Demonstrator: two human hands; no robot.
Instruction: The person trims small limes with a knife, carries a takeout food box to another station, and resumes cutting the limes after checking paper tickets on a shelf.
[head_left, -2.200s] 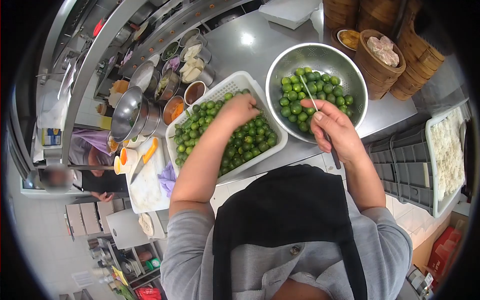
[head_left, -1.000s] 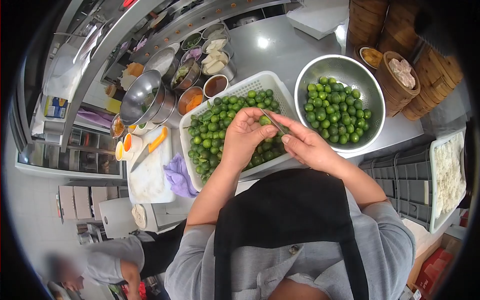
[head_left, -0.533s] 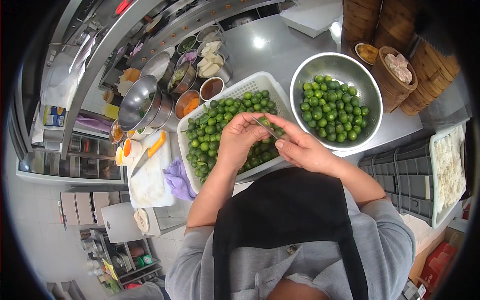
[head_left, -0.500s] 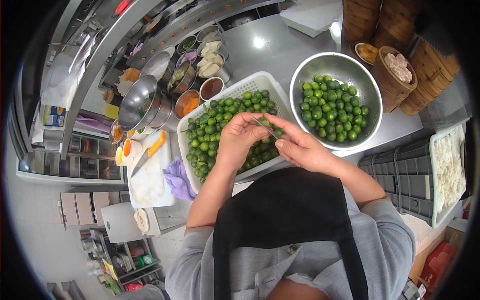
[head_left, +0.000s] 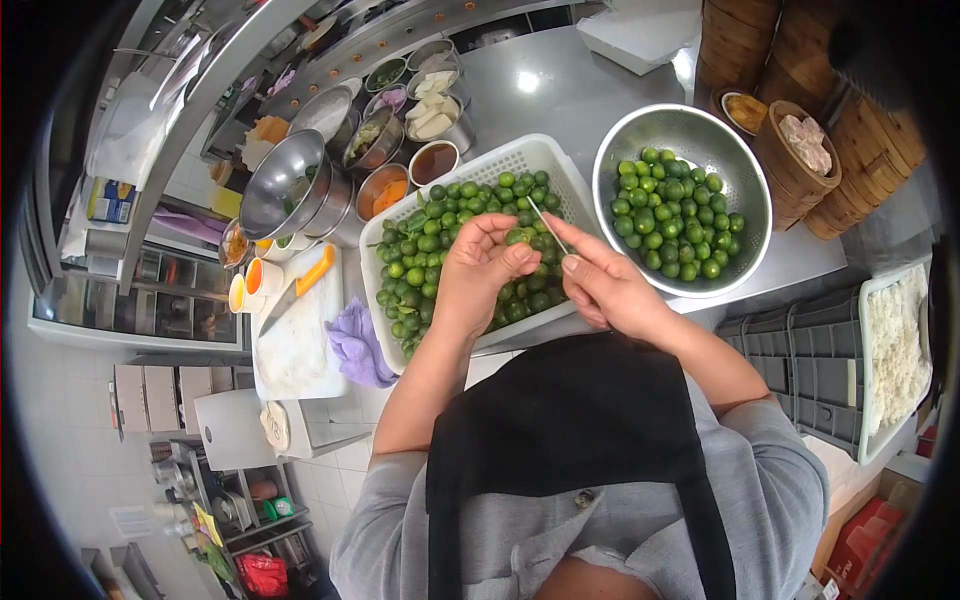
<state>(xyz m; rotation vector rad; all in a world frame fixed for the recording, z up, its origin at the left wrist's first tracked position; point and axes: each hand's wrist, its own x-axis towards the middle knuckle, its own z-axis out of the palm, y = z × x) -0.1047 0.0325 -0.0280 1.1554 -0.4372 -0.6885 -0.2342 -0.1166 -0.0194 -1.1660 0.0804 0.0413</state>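
Pinched in my left hand (head_left: 483, 271) is a small green citrus fruit (head_left: 518, 238), held over the white basket (head_left: 378, 345) of green fruits. My right hand (head_left: 617, 290) is closed on a small knife (head_left: 546, 222), whose thin blade points up and left beside the fruit. The knife's handle is mostly hidden in my palm. Just right of both hands, a perforated steel colander (head_left: 735, 150) holds many more green fruits (head_left: 676, 215).
A cutting board (head_left: 300, 355) with an orange-handled knife (head_left: 300, 288) and a purple cloth (head_left: 358, 343) lies left. Steel bowls (head_left: 285, 190) and sauce containers stand behind it. Bamboo steamers (head_left: 790, 160) stand at back right, above a grey crate (head_left: 810, 370).
My left hand has taken a fruit from the basket, and my right hand has brought the knife from the colander to it. The blade has since moved off the fruit. A co-worker has left view.
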